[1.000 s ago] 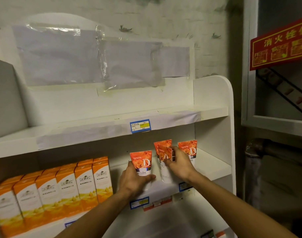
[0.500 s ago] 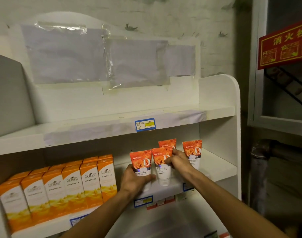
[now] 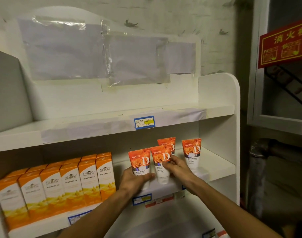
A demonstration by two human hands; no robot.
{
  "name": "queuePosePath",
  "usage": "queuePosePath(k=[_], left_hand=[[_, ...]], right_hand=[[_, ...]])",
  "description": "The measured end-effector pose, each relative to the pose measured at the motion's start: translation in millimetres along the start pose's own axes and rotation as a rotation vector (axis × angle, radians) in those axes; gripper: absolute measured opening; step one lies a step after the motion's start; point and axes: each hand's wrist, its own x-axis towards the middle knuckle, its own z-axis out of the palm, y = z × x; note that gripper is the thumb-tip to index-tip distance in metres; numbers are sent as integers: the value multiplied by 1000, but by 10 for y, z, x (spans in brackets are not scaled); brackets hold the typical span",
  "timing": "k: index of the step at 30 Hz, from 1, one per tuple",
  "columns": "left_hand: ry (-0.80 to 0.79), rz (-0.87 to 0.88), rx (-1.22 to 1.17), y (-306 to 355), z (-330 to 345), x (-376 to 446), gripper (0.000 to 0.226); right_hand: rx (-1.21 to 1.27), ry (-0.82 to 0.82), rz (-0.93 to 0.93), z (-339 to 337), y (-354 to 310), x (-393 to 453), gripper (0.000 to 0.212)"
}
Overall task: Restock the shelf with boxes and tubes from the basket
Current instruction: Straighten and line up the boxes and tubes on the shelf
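The left hand (image 3: 135, 180) was wrapped around the leftmost orange tube (image 3: 140, 163); the right hand (image 3: 176, 167) pinched the second tube (image 3: 161, 162), both upright at the middle shelf's (image 3: 220, 170) front edge. Facing-up seemed under way; next, release and fetch more stock. Four tubes stood there, beside roughly a dozen orange boxes (image 3: 88, 179).

Four tubes (image 3: 139, 160), perhaps twelve boxes (image 3: 88, 179)
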Motion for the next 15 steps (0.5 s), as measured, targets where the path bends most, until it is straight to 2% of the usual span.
queuePosePath(k=[7,15], left_hand=[[78,-40,-27,-23,64,-13,36],[95,-33,-11,-16,80,-20,36]], right_hand=[[36,4,30,-10,29,47,20],[49,31,40,16,27,30,23]])
